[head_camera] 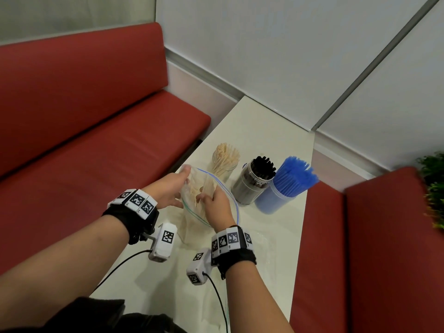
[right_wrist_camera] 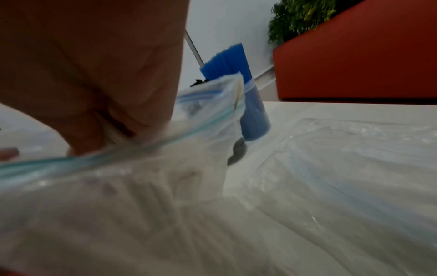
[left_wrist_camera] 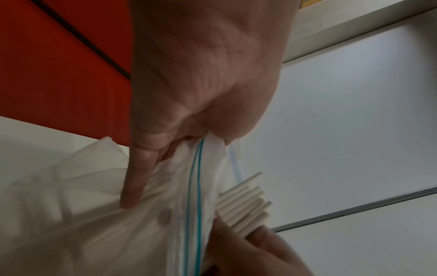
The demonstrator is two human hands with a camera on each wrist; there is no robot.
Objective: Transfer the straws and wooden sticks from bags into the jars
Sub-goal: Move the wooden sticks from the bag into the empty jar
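A clear zip bag of pale straws stands open on the white table. My left hand pinches the bag's rim at its far left side. My right hand reaches into the bag's mouth and grips a bundle of pale straws; its fingers are hidden behind the plastic in the right wrist view. Behind the bag stand three jars: one with pale straws, one with black straws, one with blue straws.
A flat clear bag lies on the table to my right. Red bench seats flank the table on the left and right. A green plant sits at the far right. White wall panels close off the back.
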